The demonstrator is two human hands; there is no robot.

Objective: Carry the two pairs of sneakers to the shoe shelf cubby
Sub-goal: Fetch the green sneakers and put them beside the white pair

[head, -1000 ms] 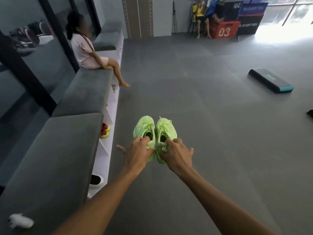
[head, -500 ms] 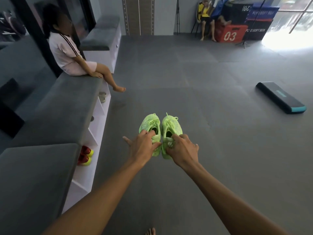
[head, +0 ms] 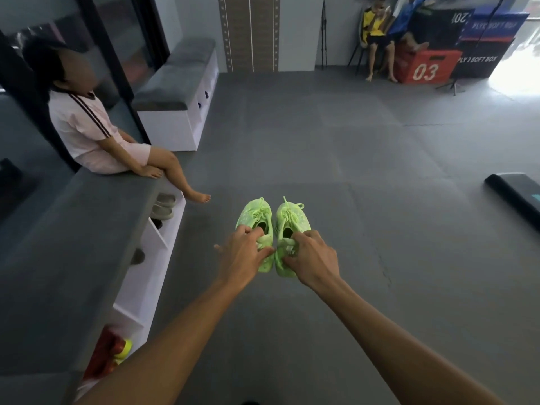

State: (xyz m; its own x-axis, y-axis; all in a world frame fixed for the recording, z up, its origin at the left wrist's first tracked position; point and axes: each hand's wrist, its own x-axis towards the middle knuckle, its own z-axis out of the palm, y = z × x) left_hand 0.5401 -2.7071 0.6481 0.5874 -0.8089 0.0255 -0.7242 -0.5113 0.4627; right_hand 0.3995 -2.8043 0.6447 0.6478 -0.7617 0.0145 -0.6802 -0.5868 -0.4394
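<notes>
I hold a pair of neon green sneakers side by side in front of me, above the grey floor. My left hand (head: 244,254) grips the heel of the left green sneaker (head: 254,215). My right hand (head: 314,258) grips the heel of the right green sneaker (head: 292,219). To my left runs the white shoe shelf (head: 146,276) with a grey padded top. Its cubbies hold a red and yellow pair (head: 112,350), grey shoes (head: 163,207) and a dark shoe (head: 137,256).
A child (head: 90,133) sits on the shelf's padded top with legs hanging over the cubbies. A second shelf bench (head: 181,112) stands farther back. A dark step platform (head: 515,197) lies on the floor at right. Two people sit by a red box (head: 423,67) at the far wall.
I have walked forward along the shelf with the green sneakers held the same way. The seated child and the grey shoes' cubby are closer; the red and yellow pair has slid back to my lower left.
</notes>
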